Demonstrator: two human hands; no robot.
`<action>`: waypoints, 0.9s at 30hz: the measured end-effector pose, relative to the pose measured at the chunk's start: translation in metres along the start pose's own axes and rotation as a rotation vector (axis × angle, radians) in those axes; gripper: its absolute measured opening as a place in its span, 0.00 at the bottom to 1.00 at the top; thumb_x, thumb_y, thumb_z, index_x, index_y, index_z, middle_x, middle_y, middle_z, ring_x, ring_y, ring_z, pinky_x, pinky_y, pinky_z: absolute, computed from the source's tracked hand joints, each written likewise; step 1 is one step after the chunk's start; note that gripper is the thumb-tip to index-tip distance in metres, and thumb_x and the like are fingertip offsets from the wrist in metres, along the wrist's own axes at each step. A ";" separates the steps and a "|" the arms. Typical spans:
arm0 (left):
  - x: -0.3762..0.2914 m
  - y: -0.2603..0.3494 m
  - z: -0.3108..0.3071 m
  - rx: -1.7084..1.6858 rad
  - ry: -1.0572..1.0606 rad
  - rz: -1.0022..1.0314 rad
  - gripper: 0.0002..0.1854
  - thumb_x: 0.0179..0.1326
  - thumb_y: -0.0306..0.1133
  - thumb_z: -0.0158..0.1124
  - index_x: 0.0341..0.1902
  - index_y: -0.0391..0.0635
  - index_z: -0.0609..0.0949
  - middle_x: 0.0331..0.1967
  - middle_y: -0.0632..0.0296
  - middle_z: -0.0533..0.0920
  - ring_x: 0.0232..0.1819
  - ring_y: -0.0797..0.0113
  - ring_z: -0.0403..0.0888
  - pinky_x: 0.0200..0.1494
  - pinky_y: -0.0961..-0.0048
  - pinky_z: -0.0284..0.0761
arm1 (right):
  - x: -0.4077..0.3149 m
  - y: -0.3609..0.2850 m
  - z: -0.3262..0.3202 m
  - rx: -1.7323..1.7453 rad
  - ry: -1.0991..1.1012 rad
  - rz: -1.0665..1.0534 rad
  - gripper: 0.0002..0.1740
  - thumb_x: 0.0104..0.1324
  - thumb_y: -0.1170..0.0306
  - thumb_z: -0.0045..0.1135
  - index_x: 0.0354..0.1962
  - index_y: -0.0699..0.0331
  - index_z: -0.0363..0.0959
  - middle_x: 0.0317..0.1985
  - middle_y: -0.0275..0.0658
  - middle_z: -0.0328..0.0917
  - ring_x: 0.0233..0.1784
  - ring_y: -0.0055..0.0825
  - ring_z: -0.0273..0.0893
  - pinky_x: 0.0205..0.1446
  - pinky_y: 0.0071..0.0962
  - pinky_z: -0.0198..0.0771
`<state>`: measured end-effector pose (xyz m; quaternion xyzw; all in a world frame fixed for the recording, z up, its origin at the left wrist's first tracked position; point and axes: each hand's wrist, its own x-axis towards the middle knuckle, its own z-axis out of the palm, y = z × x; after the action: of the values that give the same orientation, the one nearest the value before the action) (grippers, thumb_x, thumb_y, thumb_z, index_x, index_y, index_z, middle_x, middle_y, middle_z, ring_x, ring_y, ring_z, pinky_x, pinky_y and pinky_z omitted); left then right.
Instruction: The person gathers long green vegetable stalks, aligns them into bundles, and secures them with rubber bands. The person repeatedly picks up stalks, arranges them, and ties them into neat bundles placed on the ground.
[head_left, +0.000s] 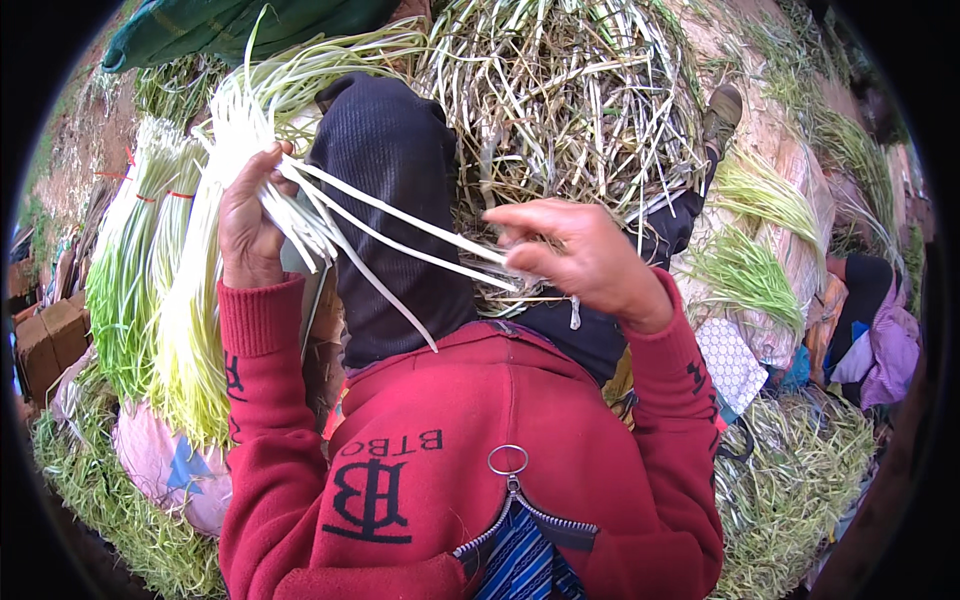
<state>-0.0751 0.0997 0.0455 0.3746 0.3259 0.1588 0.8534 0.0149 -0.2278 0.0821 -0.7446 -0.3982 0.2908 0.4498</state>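
Observation:
My left hand (253, 217) is shut on a bunch of long pale green-white stalks (244, 124), which look like blanched chives. Their cut white ends stick out to the right, several reaching across my raised knee in dark trousers (386, 195). At the tips of the longest stalks is my right hand (577, 259), slightly blurred, its thumb and forefinger near the ends. A thin pale scrap (575, 311) hangs below the right hand. Whether those fingers pinch a stalk is unclear.
Tied bundles of stalks (131, 247) with red bands lie at the left. A large heap of dry stalks (562, 97) is ahead. Two loose green bunches (757, 277) lie on pale sacking (806, 300) at the right. Bricks (41, 352) and trimmings (795, 487) are around me.

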 end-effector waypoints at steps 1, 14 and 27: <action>0.001 0.000 -0.001 -0.008 -0.011 0.006 0.10 0.56 0.22 0.58 0.41 0.33 0.74 0.33 0.56 0.79 0.24 0.79 0.71 0.23 0.84 0.71 | 0.005 -0.005 0.006 -0.128 -0.030 -0.104 0.15 0.61 0.64 0.55 0.41 0.65 0.75 0.33 0.36 0.78 0.35 0.28 0.75 0.42 0.26 0.68; 0.005 -0.001 -0.008 -0.041 -0.017 -0.001 0.10 0.56 0.23 0.57 0.41 0.34 0.74 0.34 0.57 0.79 0.25 0.80 0.71 0.24 0.84 0.72 | -0.028 0.010 0.010 0.360 0.178 0.077 0.23 0.69 0.56 0.44 0.37 0.72 0.74 0.33 0.41 0.77 0.38 0.26 0.76 0.43 0.22 0.69; 0.007 -0.006 -0.004 0.017 0.053 0.017 0.09 0.56 0.24 0.58 0.40 0.33 0.75 0.31 0.59 0.79 0.24 0.80 0.70 0.23 0.86 0.69 | -0.007 0.002 0.059 -0.420 0.221 -0.107 0.08 0.59 0.68 0.55 0.25 0.61 0.68 0.22 0.38 0.69 0.28 0.37 0.70 0.35 0.33 0.64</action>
<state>-0.0722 0.1020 0.0361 0.3804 0.3465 0.1733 0.8398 -0.0348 -0.2085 0.0554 -0.8270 -0.4370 0.0943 0.3408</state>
